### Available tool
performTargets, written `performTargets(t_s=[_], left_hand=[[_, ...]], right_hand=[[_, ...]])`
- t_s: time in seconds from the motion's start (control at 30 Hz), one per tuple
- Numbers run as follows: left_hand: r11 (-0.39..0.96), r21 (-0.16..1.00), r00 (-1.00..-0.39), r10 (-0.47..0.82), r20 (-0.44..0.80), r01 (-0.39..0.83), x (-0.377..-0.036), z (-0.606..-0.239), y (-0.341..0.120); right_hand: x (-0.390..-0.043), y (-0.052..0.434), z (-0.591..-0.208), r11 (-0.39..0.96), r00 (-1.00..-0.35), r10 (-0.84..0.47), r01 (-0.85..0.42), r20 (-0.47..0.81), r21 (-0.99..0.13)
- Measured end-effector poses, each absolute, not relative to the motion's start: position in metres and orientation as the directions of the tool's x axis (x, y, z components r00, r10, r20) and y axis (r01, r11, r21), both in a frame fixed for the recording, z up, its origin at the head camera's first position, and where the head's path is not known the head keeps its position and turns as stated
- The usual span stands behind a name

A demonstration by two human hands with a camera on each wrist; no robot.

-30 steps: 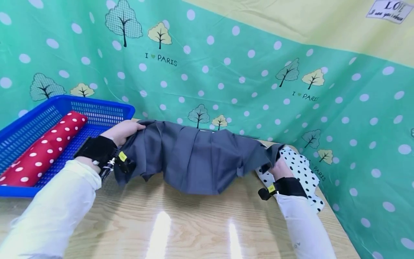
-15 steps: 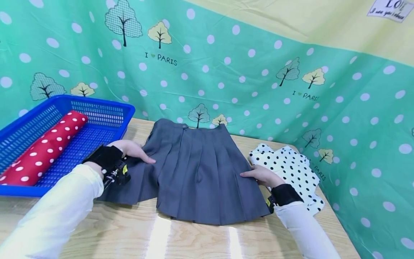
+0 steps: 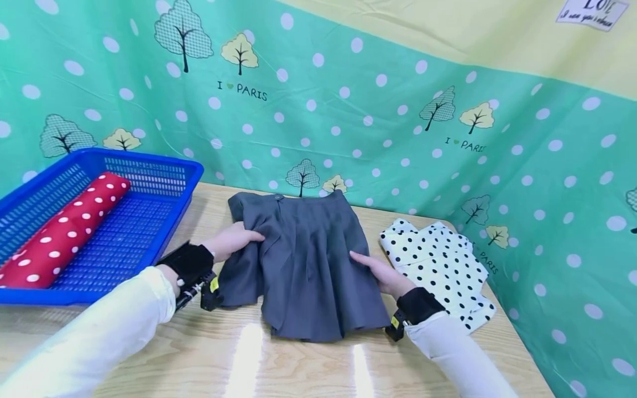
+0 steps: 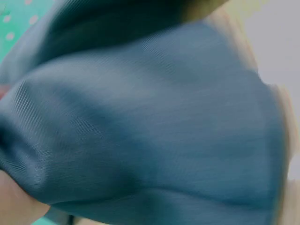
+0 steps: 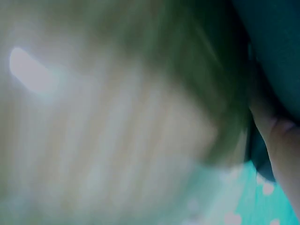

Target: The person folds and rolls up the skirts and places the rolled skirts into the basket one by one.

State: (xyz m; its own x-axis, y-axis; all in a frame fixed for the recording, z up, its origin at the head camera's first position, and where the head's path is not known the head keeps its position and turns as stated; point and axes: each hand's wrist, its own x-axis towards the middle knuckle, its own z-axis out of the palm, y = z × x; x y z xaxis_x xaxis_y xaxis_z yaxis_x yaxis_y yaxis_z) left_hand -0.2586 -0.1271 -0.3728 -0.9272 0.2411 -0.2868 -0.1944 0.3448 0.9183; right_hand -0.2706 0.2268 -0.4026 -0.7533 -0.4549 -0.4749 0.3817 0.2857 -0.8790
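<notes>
A: Grey pleated skirt [image 3: 308,265] — where does it lie?

B: On the wooden surface [image 3: 298,365], mid-way, hem toward the near edge and waistband toward the far backdrop. The left hand [image 3: 234,242] is on its left side, the right hand [image 3: 380,273] on its right side.

A: And the fingers?

B: The left fingers [image 3: 251,236] seem to hold a fold of the left panel that is turned in over the middle; the left wrist view shows grey cloth bunched against that hand. The right fingers [image 3: 360,258] lie fairly straight, pressing the right edge inward. I cannot tell whether any cloth is pinched under them; the right wrist view is too blurred.

A: How far along would you judge the work?

B: Early, I think. The skirt is spread out, and its left side is partly folded in. The right side is not yet folded over, and no lengthwise fold or roll is made.

A: Containers?

B: A blue basket [image 3: 164,163] at the left, holding a red roll with white dots [image 3: 64,232]. A white garment with black dots [image 3: 438,265] lies loose on the right, outside any container.
</notes>
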Motion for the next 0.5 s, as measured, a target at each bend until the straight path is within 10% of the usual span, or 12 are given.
performTargets(t_s=[0.27, 0.5], left_hand=[[0.028, 0.952, -0.932, 0.198, -0.304, -0.305, -0.258, -0.381, -0.116], [-0.367, 0.844, -0.919, 0.19, -0.345, -0.392, -0.26, -0.357, -0.133]], right_hand=[[-0.265, 0.205, -0.405, 0.104, -0.79, -0.442, 0.425, -0.425, -0.899], [-0.266, 0.221, -0.37, -0.396, -0.913, -0.289, 0.389, -0.29, -0.832]])
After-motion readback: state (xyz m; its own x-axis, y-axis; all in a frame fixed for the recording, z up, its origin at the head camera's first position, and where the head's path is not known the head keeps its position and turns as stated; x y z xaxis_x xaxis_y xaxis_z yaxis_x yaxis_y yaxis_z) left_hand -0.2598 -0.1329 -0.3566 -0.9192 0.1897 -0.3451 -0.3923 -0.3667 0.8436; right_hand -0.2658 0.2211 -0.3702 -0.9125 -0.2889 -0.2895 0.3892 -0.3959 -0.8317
